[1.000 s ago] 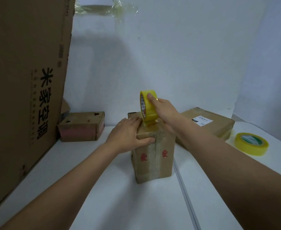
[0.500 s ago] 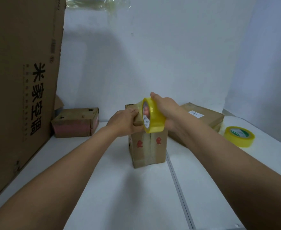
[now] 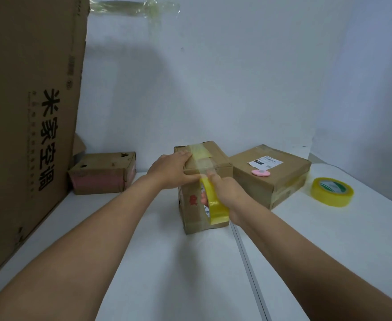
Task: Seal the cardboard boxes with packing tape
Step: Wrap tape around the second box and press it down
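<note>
Head view: your right hand (image 3: 227, 195) grips the glossy yellow tape roll (image 3: 216, 205) against the matte cardboard box (image 3: 204, 181) at centre; your left hand (image 3: 172, 170) presses flat on top. A spare roll (image 3: 331, 192) lies at 3 o'clock.

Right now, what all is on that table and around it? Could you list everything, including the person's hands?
Middle box: one, brown, upright at table centre, a tape strip across its top.
Tape roll: one, yellow, held against the middle box's front.
Spare roll: one, yellow, lying flat at the right.
Labelled box: one, brown with a white label, right of the middle box.
Pink disc: one, on the labelled box.
Small box: one, brown and pink, far left by the wall.
Big carton: one, brown with black print, standing at the left.
Table: white.
Left hand: rests on the middle box's top edge.
Right hand: grips the tape roll.
</note>
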The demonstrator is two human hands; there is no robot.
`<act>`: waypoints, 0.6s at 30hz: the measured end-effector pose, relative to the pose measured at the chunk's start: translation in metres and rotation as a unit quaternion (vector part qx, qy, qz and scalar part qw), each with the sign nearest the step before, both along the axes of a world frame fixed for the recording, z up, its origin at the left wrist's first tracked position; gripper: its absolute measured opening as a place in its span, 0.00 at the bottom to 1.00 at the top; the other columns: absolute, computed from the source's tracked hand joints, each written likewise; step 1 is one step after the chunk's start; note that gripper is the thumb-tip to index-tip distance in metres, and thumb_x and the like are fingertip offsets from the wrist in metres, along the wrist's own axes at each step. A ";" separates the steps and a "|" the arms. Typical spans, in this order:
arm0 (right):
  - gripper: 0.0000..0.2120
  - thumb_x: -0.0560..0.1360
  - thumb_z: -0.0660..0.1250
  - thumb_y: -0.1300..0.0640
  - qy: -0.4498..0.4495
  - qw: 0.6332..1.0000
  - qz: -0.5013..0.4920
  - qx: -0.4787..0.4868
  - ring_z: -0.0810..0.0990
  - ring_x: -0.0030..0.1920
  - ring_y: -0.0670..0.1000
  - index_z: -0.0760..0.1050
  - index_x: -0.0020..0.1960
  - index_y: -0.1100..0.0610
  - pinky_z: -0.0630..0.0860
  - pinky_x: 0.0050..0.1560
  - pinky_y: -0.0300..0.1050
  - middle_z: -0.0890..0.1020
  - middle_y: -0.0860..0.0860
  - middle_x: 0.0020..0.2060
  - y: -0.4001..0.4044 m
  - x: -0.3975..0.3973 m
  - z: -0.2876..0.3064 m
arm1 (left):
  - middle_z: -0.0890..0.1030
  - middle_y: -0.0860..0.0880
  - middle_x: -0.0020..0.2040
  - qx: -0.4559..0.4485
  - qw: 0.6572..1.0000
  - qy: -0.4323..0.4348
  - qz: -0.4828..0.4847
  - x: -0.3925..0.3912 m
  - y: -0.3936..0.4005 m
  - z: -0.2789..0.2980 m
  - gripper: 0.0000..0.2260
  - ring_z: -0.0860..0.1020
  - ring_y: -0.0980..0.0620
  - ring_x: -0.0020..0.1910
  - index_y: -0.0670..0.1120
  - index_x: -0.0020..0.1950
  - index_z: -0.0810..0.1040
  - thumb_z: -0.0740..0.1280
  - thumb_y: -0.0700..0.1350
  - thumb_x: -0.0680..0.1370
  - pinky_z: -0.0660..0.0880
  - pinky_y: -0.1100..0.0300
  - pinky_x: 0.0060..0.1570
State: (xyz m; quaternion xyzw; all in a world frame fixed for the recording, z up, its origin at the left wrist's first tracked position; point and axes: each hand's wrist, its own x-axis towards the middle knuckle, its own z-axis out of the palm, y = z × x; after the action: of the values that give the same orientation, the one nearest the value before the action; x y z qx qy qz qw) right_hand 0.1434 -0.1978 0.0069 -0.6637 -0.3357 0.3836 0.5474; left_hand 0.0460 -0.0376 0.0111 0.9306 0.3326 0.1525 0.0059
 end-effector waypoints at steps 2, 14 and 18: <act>0.22 0.82 0.56 0.46 -0.010 1.000 -0.008 -0.002 0.81 0.35 0.52 0.78 0.46 0.63 0.78 0.54 0.51 0.82 0.54 0.28 0.001 0.000 -0.008 | 0.69 0.51 0.74 -0.004 1.000 -0.005 -0.002 0.000 -0.001 -0.001 0.44 0.70 0.46 0.70 0.49 0.76 0.64 0.59 0.76 0.69 0.65 0.52 0.67; 0.22 0.81 0.57 0.45 0.012 0.999 -0.042 -0.025 0.81 0.31 0.55 0.76 0.56 0.65 0.80 0.48 0.51 0.82 0.55 0.31 0.010 0.013 -0.031 | 0.39 0.55 0.80 -0.192 0.977 0.028 -0.090 -0.015 0.003 0.020 0.47 0.41 0.56 0.79 0.55 0.80 0.39 0.72 0.57 0.75 0.38 0.47 0.77; 0.26 0.81 0.57 0.44 0.027 0.999 -0.017 -0.028 0.81 0.31 0.55 0.76 0.57 0.67 0.81 0.44 0.49 0.82 0.57 0.32 0.014 0.019 -0.030 | 0.46 0.61 0.80 -0.245 0.961 -0.074 -0.109 0.001 -0.012 0.028 0.29 0.48 0.59 0.78 0.59 0.80 0.52 0.60 0.58 0.81 0.47 0.61 0.73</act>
State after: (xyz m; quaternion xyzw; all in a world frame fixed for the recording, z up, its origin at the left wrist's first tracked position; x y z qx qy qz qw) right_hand 0.1620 -0.1843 -0.0226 -0.6737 -0.2986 0.4017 0.5437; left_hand 0.0474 -0.0494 0.0389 0.9174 0.2550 0.1331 0.2748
